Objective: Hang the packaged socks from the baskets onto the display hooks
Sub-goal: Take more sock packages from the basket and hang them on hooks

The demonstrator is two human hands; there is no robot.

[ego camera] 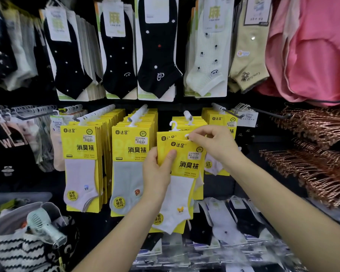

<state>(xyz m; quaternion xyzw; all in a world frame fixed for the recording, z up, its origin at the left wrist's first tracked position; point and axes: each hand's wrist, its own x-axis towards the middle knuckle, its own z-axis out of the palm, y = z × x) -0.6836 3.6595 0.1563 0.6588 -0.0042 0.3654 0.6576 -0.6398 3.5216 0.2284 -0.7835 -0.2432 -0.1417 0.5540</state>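
A yellow sock pack (183,173) with a white sock is held up in front of the display. My left hand (158,171) grips its left edge, thumb on the front. My right hand (214,144) pinches the white plastic hanger at its top. A second yellow pack (166,137) with a white hanger sits just behind it. The display hook (187,114) stands above, carrying a few yellow packs. Two fuller hooks of yellow packs (81,154) (131,154) hang to the left.
Black and pale socks (155,48) hang on the upper row. Pink garments (312,48) hang at the upper right, over stacks of copper-coloured hangers (318,150). Wrapped socks (220,222) lie on the shelf below. A striped bag (22,250) with a small fan sits at the lower left.
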